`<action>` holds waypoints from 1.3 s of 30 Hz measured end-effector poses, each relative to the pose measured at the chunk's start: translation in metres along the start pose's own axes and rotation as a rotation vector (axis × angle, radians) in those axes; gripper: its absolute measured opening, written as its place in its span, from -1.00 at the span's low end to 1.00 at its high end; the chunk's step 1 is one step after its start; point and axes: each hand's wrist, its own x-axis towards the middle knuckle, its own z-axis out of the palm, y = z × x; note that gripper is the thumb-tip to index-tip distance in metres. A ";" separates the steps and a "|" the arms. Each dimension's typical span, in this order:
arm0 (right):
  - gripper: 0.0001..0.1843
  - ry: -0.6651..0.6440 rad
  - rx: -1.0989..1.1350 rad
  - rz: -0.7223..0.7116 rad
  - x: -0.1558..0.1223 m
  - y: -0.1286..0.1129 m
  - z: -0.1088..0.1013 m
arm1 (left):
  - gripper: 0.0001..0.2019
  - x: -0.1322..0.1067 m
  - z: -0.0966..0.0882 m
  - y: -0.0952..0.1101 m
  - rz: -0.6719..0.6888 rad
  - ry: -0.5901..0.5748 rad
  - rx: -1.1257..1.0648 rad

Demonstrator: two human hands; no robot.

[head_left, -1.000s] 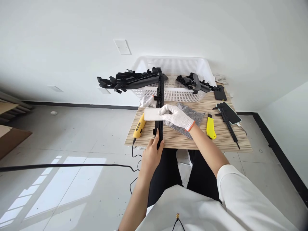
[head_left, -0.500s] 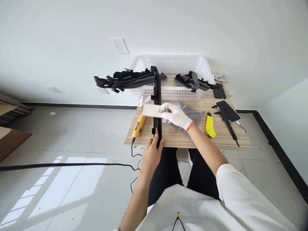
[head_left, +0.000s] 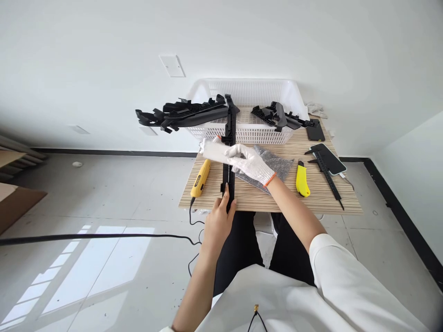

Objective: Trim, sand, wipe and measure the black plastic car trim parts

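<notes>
A long black plastic trim piece [head_left: 231, 124] points away from me over the table, its far end by the basket. My bare left hand [head_left: 219, 219] grips its near end, index finger stretched along the top. In a white knit glove with an orange cuff, my right hand [head_left: 251, 162] pinches a flat, whitish rectangular piece [head_left: 215, 151] that lies across the trim. The piece's material is unclear. Beneath the glove is a grey bubble-wrap sheet [head_left: 277, 163]. To the left of the trim rests a yellow corded tool [head_left: 200, 179].
A white plastic basket [head_left: 249, 133] at the back holds several black plastic parts [head_left: 194, 115], some jutting past its left rim. On the right of the wooden table [head_left: 263, 203] lie a yellow utility knife [head_left: 302, 180], a black caliper [head_left: 327, 175] and a phone [head_left: 332, 161].
The trim's far end has swung slightly right. My right hand has shifted a little left, and the whitish piece is now tilted, its left end farther from me.
</notes>
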 end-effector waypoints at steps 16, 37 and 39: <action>-0.87 -0.041 -0.037 -0.007 0.000 0.000 -0.008 | -0.46 0.000 0.001 -0.001 0.017 -0.005 0.020; -0.84 -0.050 -0.011 -0.018 0.000 -0.001 -0.008 | -0.45 -0.001 0.002 0.000 0.022 0.002 -0.014; -0.83 -0.104 -0.022 -0.002 -0.001 0.001 -0.008 | -0.45 -0.001 0.001 0.000 0.027 -0.001 -0.024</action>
